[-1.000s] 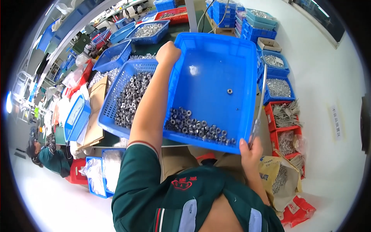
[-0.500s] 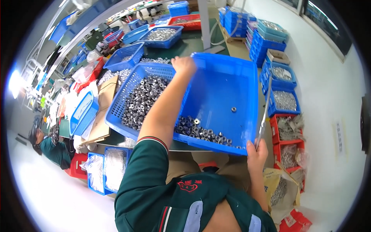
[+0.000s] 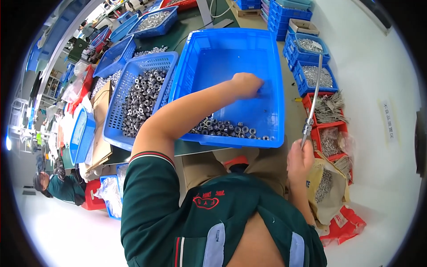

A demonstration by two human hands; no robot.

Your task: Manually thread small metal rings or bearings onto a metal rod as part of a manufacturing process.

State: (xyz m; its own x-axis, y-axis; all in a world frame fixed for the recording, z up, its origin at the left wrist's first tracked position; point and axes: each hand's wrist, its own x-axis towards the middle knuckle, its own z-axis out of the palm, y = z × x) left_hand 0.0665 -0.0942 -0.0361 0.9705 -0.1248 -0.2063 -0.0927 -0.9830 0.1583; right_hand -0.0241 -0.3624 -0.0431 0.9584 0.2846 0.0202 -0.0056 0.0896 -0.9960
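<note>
My left hand (image 3: 247,84) is over the upper right part of a large blue bin (image 3: 278,102), its fingers curled downward and smeared by motion; whether anything is in them is hidden. Dark metal nut-like rings (image 3: 222,128) lie along the bin's near edge. Closed around the lower end of a long thin metal rod (image 3: 315,95), my right hand (image 3: 300,155) is just off the bin's near right corner. The rod points up and has a shiny stepped collar near my fingers. Left of the bin, a perforated blue basket (image 3: 116,91) holds many similar rings.
Flattened cardboard (image 3: 101,129) and a small blue basket (image 3: 81,141) lie left. Blue crates (image 3: 307,80) and red bins (image 3: 331,133) of metal parts line the right wall beside an open sack (image 3: 329,196). A co-worker (image 3: 64,184) sits at far left.
My left hand has left the rim between basket and bin and moved right, over the bin. The rod has risen, with my right hand lower and apart from the bin's corner. The view has shifted.
</note>
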